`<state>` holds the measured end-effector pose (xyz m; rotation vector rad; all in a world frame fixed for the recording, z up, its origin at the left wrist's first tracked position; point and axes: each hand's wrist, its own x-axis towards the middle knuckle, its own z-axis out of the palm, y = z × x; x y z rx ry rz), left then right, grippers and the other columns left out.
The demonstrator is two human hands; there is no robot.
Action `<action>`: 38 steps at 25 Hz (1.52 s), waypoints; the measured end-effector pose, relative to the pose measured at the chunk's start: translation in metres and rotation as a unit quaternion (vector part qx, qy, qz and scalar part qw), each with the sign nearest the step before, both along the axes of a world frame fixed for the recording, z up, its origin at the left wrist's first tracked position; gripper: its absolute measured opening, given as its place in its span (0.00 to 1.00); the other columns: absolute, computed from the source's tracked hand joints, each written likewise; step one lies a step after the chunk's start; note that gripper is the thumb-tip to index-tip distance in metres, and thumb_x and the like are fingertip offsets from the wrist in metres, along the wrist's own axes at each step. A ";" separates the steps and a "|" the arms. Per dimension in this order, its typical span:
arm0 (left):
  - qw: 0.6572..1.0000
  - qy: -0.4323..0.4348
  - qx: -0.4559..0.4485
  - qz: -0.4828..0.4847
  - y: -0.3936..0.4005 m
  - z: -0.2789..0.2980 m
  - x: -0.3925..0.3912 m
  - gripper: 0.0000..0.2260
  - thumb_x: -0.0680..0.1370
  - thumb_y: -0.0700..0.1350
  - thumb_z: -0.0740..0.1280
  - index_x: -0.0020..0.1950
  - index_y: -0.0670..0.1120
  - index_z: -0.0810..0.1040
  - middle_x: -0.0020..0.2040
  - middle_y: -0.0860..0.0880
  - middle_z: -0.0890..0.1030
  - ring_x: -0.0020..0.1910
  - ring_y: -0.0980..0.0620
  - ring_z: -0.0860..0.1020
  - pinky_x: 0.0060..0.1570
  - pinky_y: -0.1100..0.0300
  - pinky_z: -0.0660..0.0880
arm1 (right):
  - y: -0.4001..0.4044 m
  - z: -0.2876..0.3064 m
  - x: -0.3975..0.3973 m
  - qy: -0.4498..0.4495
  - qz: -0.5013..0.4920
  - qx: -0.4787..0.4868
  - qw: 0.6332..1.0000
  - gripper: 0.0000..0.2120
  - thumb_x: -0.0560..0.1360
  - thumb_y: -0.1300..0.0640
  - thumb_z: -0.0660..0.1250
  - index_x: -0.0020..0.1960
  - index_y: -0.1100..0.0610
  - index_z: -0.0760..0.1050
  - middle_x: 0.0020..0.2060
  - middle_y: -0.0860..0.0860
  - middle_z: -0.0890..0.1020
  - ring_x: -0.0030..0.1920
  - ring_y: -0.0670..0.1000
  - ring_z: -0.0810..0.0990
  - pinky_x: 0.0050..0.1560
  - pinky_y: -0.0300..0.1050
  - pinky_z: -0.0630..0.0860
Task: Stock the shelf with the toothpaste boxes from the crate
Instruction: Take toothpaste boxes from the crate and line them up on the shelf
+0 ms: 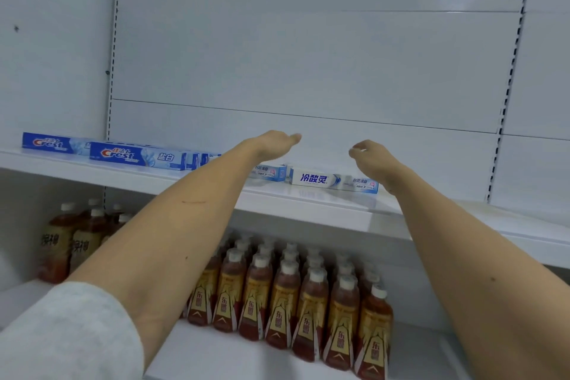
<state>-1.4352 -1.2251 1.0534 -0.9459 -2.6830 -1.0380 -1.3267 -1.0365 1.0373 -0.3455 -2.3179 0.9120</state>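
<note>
Above the shelf (324,219), left hand (271,143) and right hand (370,157) hover loose, holding nothing; best to square the white toothpaste box (333,180) flush with its row.

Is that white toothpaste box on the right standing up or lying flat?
Lying flat: the white toothpaste box rests lengthwise on the shelf, its long printed side facing outward.
</note>
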 end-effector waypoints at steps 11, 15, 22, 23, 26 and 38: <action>0.961 -0.111 0.251 -0.013 -0.100 -0.034 0.021 0.29 0.82 0.62 0.47 0.77 0.46 0.63 0.75 0.46 0.66 0.70 0.47 0.66 0.68 0.52 0.60 | -0.155 -0.017 -0.002 0.121 0.125 -0.188 0.967 0.25 0.82 0.43 0.48 0.73 0.53 0.67 0.73 0.51 0.68 0.72 0.53 0.66 0.72 0.54 0.63; 0.894 -0.102 0.435 -0.042 -0.156 -0.068 0.020 0.23 0.84 0.56 0.49 0.71 0.46 0.72 0.70 0.46 0.73 0.70 0.50 0.69 0.65 0.56 0.63 | -0.237 -0.050 -0.018 0.188 0.188 -0.259 0.928 0.21 0.83 0.46 0.51 0.70 0.54 0.71 0.68 0.51 0.73 0.67 0.52 0.71 0.69 0.52 0.68; 0.792 -0.177 0.583 -0.043 -0.274 -0.195 0.016 0.20 0.85 0.54 0.49 0.70 0.50 0.73 0.70 0.49 0.75 0.71 0.54 0.68 0.71 0.54 0.61 | -0.364 -0.163 -0.041 0.170 0.229 -0.358 0.889 0.15 0.83 0.50 0.55 0.63 0.51 0.76 0.63 0.49 0.78 0.65 0.49 0.75 0.66 0.49 0.70; 0.797 -0.194 0.571 -0.025 -0.288 -0.215 0.012 0.21 0.85 0.54 0.48 0.71 0.49 0.72 0.70 0.49 0.74 0.72 0.54 0.67 0.72 0.53 0.60 | -0.376 -0.181 -0.043 0.153 0.232 -0.366 0.888 0.16 0.83 0.50 0.54 0.64 0.51 0.76 0.63 0.48 0.78 0.65 0.49 0.74 0.67 0.49 0.70; 0.819 -0.242 0.518 0.058 -0.327 -0.284 0.002 0.23 0.84 0.56 0.47 0.73 0.50 0.70 0.72 0.49 0.72 0.73 0.52 0.65 0.74 0.50 0.56 | -0.401 -0.246 -0.049 0.077 0.229 -0.369 0.897 0.18 0.83 0.48 0.53 0.68 0.50 0.73 0.65 0.47 0.76 0.66 0.48 0.72 0.66 0.49 0.69; 0.771 -0.516 0.292 0.233 -0.359 -0.587 0.075 0.29 0.81 0.65 0.44 0.77 0.52 0.63 0.75 0.47 0.67 0.75 0.46 0.61 0.73 0.45 0.55 | -0.404 -0.543 0.004 -0.271 0.170 -0.441 0.839 0.28 0.81 0.37 0.50 0.78 0.47 0.60 0.77 0.46 0.63 0.76 0.51 0.62 0.76 0.54 0.57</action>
